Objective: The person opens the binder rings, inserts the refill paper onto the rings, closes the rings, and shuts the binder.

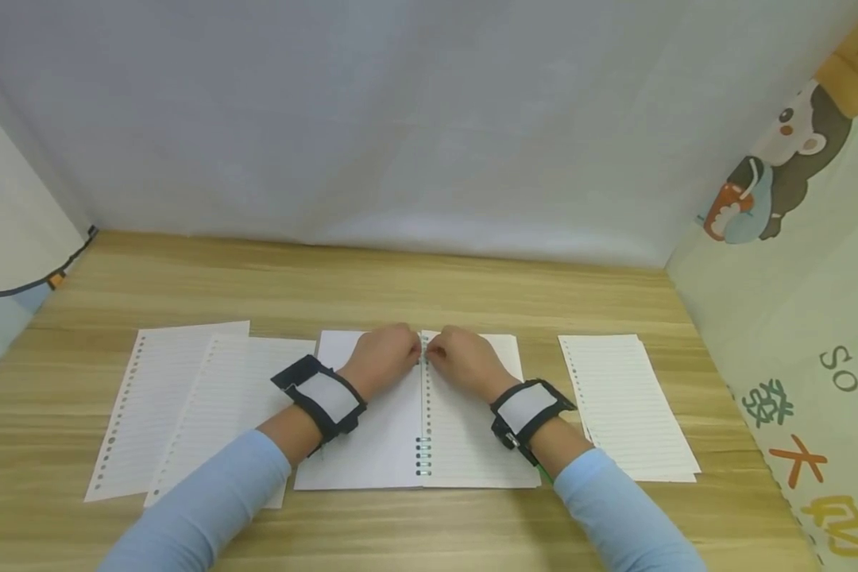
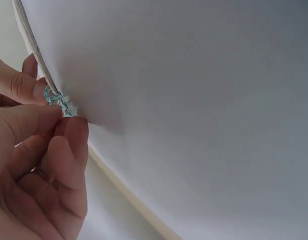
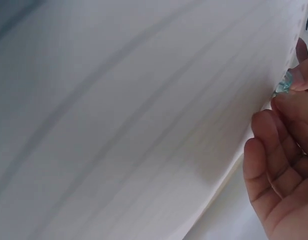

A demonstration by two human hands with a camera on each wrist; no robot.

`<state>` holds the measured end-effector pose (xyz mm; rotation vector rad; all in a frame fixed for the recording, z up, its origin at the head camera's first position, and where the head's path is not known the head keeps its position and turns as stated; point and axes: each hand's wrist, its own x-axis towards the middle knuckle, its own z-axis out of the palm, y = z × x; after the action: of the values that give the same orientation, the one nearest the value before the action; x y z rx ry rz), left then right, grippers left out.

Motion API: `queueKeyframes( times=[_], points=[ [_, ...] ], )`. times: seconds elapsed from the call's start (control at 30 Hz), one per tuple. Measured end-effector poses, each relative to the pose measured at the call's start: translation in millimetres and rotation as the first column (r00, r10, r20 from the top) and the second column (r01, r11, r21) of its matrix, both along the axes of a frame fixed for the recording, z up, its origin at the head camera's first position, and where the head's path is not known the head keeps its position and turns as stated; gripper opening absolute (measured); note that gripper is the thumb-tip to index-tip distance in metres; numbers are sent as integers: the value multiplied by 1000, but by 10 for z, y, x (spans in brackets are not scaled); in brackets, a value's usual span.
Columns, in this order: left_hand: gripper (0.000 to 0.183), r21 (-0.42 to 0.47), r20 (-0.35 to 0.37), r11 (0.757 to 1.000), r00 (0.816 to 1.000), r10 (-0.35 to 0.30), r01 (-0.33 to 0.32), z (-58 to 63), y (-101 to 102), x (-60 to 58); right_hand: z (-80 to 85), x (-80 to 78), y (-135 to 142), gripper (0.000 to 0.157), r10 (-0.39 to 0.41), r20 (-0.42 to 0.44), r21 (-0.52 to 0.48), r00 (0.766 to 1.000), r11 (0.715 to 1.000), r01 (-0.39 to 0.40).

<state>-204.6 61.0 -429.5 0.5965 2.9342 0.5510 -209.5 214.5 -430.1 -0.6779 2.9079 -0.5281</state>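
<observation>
A loose-leaf notebook [image 1: 368, 457] lies spread on the table, with a plain white page on the left and lined paper on the right. At the top of its spine, my left hand [image 1: 384, 359] and right hand [image 1: 470, 364] meet with their fingertips close together. Between them is a translucent blue-green binder ring clip [image 2: 54, 96], which the left thumb and finger pinch. From the right wrist view, the right hand's thumb and finger grip the same clip [image 3: 283, 83] at the hole-punched paper edge. Lower on the spine, a second set of rings [image 1: 423, 457] shows.
Two overlapping lined, punched sheets [image 1: 160, 397] lie left of the notebook. A small stack of lined sheets [image 1: 625, 405] sits to the right, near the right forearm. A white curtain [image 1: 400, 143] hangs behind the wooden table [image 1: 372, 278], and a printed panel [image 1: 779, 334] borders the right side.
</observation>
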Motion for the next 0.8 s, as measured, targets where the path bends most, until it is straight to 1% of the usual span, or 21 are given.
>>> queueKeyframes(
  times=[0.13, 0.23, 0.37, 0.43, 0.67, 0.8],
  points=[
    [19, -7, -5, 1000, 1000, 10, -10, -9, -2, 21, 3, 12, 7, 21, -25, 19, 5, 1000, 1000, 25],
    [19, -9, 9, 1000, 1000, 19, -19, 0, -12, 54, 12, 28, 20, 20, -29, 20, 4, 999, 1000, 29],
    [18, 0, 28, 1000, 999, 23, -23, 17, -17, 89, 21, 45, 37, 19, -9, 19, -4, 1000, 1000, 9],
    [18, 2, 25, 1000, 999, 20, -20, 19, -16, 92, 24, 52, 40, 19, 4, 21, -9, 1000, 1000, -4],
    [19, -15, 20, 1000, 1000, 4, -4, -8, -14, 77, 24, 51, 28, 19, 44, 6, -9, 999, 999, -44],
    [19, -22, 7, 1000, 1000, -8, 8, -22, -9, 67, 18, 51, 29, 19, 52, 3, 1, 999, 999, -52]
  ],
)
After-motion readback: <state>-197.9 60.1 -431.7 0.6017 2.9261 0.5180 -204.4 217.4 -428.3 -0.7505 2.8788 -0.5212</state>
